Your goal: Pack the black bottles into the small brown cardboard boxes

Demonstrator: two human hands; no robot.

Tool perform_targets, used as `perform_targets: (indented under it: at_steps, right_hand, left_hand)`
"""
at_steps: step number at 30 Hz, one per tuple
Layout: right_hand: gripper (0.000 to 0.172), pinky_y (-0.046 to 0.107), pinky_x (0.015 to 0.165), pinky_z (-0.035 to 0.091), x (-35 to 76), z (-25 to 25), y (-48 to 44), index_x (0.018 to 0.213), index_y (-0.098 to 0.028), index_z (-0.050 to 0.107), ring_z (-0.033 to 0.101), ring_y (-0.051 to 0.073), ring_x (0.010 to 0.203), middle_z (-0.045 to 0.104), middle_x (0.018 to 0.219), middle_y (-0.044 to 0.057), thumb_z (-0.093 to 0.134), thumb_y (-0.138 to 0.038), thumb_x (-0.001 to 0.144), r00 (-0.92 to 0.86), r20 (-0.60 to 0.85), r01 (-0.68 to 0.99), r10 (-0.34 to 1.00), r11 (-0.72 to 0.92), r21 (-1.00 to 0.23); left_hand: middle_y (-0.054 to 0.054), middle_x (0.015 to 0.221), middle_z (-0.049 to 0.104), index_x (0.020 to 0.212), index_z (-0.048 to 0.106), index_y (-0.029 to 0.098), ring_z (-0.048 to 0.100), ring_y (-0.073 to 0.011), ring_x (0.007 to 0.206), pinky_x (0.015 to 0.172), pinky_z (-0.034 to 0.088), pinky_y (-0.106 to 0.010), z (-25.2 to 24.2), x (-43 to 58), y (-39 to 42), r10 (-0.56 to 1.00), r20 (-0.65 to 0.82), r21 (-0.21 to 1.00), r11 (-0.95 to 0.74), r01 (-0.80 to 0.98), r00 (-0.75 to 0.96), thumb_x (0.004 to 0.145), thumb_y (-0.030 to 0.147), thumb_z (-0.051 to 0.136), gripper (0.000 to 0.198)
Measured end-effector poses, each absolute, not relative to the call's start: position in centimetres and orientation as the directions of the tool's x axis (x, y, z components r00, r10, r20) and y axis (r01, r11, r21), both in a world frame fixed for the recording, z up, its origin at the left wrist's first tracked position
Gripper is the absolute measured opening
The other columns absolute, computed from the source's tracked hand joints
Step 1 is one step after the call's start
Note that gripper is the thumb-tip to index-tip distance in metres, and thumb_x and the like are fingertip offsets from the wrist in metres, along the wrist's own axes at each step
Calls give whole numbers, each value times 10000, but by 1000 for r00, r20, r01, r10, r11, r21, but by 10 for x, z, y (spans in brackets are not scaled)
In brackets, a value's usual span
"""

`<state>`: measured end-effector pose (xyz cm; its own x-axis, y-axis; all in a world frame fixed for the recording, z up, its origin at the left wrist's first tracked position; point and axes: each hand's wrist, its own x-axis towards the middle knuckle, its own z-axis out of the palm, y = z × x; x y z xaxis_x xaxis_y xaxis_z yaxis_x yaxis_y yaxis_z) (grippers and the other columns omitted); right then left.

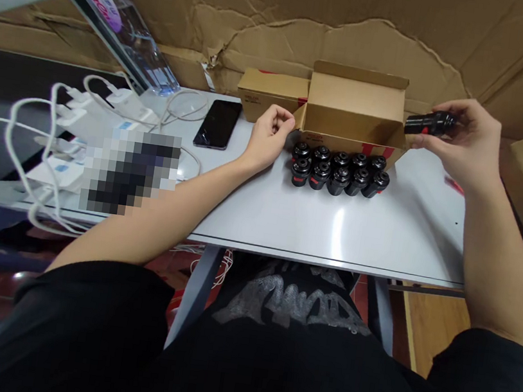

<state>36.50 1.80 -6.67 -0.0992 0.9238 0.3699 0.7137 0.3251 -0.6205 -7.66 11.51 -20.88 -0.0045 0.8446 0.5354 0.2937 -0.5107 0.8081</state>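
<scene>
Black cloth shirt (287,362), smooth white table (268,219), ten rounded glossy cylinders (340,181).
Right hand (471,141) pinches another black cylinder (428,122) beside the open cardboard box (347,141); left hand (270,133) curls at the box's flap (301,118), grip unclear.

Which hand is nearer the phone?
Left. The left hand is just right of the phone, by the open box; the right hand is past the box, holding a black part.

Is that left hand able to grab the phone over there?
Probably yes. The phone lies on the table close to the left hand, and I see nothing standing between them. The hand is at the side of the open box, so it would have to leave that first.
</scene>
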Motion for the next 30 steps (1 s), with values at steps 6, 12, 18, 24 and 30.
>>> perform_targets:
  at_steps: [6, 12, 18, 24, 30]
  right_hand:
    - [905, 769, 1177, 726, 328, -50, 44, 1648, -420, 758, 829, 431, 1323, 847, 1659, 125, 899, -1012, 978, -163, 347, 709, 923, 355, -609]
    - [635, 606, 940, 744, 300, -59, 70, 1457, -271, 820, 845, 334, 955, 917, 1302, 144, 910, -746, 1045, -195, 315, 730, 929, 352, -586]
    - [961, 620, 1110, 718, 300, -72, 74, 1560, -273, 828, 768, 341, 1222, 877, 1632, 114, 1035, -872, 838, -267, 232, 658, 935, 353, -665]
    - [804, 710, 1228, 689, 305, -80, 76, 1560, -359, 869, 785, 419, 1343, 920, 1593, 54, 1010, -774, 886, -213, 257, 731, 943, 328, -599]
    - [829, 716, 1195, 725, 305, -90, 79, 1705, -312, 808, 815, 408, 1328, 933, 1581, 61, 939, -733, 1004, -173, 240, 766, 955, 283, -577]
  left_hand:
    - [8, 789, 607, 983, 641, 312, 550, -208, 754, 780, 523, -410, -190, -72, 111, 863, 505, 823, -478, 307, -12, 1128, 860, 841, 601]
    - [-16, 735, 576, 825, 571, 301, 716, -288, 923, 929, 563, -443, -139, -67, 124, 816, 567, 696, -549, 463, 115, 1105, 723, 920, 615]
    - [13, 679, 542, 785, 563, 292, 646, -256, 828, 880, 559, -433, -146, -59, 149, 855, 487, 736, -511, 444, 177, 896, 437, 1089, 557]
    - [77, 646, 507, 896, 536, 313, 490, -156, 603, 664, 446, -357, -176, -57, 145, 899, 420, 875, -437, 208, 124, 971, 653, 1041, 614]
    - [28, 612, 503, 712, 515, 295, 430, -155, 583, 611, 381, -380, -184, -58, 143, 883, 452, 854, -469, 227, 123, 981, 935, 942, 815]
